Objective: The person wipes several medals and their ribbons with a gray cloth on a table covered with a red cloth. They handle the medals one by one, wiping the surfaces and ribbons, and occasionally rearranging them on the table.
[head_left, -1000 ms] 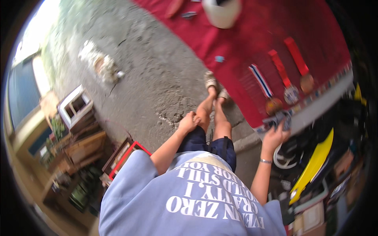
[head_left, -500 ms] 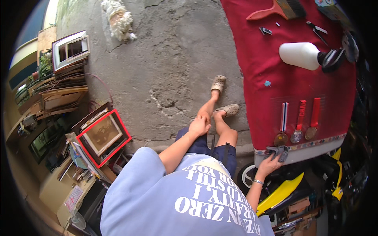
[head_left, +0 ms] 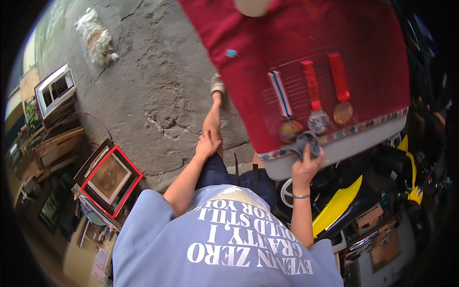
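My right hand (head_left: 307, 168) is closed around a crumpled grey cloth (head_left: 306, 143) at the near edge of a table covered in red fabric (head_left: 373, 52). Against the cloth's far left side lies a bronze-coloured medal (head_left: 289, 130) on a striped ribbon, its lower edge partly hidden. Just beyond the cloth is a silver medal (head_left: 318, 121) with a red ribbon, and to its right a second bronze-coloured medal (head_left: 343, 113) with a red ribbon. My left hand (head_left: 208, 144) rests on my left leg, fingers stretched out, holding nothing.
A white bottle (head_left: 252, 5) is cut off by the upper edge, and a small blue scrap (head_left: 231, 53) lies on the fabric. Beside the table's near side stands a yellow and black motorcycle (head_left: 337, 205). Framed pictures (head_left: 109, 182) lean at left. A shaggy white dog (head_left: 94, 37) lies on the concrete.
The view has shifted to the right and nearer the table's front edge, leaving most of the bottle and brush out. The cloth has moved slightly right relative to the striped-ribbon medal. My left hand stays put.
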Demonstrator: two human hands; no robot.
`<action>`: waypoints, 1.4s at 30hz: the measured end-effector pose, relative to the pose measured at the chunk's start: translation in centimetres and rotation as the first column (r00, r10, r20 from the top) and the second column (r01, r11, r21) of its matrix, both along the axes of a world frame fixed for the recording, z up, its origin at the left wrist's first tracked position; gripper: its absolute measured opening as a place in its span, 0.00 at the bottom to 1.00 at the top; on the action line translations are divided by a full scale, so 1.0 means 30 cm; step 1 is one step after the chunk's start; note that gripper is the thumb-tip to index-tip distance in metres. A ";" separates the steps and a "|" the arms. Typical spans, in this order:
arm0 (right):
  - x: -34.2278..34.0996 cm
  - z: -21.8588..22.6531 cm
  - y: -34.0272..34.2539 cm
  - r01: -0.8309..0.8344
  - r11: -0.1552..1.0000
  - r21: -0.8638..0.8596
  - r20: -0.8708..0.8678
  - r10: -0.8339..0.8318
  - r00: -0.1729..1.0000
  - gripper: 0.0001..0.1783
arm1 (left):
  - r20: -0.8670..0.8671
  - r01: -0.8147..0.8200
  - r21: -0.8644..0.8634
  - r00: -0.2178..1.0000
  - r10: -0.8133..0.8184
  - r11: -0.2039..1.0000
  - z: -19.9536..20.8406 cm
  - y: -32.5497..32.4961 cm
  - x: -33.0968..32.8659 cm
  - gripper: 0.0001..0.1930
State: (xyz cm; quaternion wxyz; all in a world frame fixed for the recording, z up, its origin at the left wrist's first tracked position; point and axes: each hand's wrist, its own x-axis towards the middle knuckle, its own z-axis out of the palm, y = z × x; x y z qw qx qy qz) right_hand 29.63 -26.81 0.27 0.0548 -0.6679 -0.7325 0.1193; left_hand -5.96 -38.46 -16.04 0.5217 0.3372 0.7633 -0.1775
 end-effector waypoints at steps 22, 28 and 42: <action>0.101 0.060 0.145 -0.288 0.953 -0.096 -0.188 0.266 0.945 0.31 | 0.258 -0.201 0.180 0.954 0.151 0.963 -0.157 -0.329 0.537 0.35; 0.119 0.063 0.150 -0.303 0.948 -0.094 -0.147 0.288 0.946 0.23 | 0.301 -0.297 0.193 0.925 0.231 0.935 -0.119 -0.314 0.578 0.33; 0.107 0.101 0.174 -0.235 0.953 -0.193 -0.250 0.184 0.951 0.36 | 0.218 -0.334 0.260 0.934 0.282 0.906 -0.252 -0.449 0.554 0.26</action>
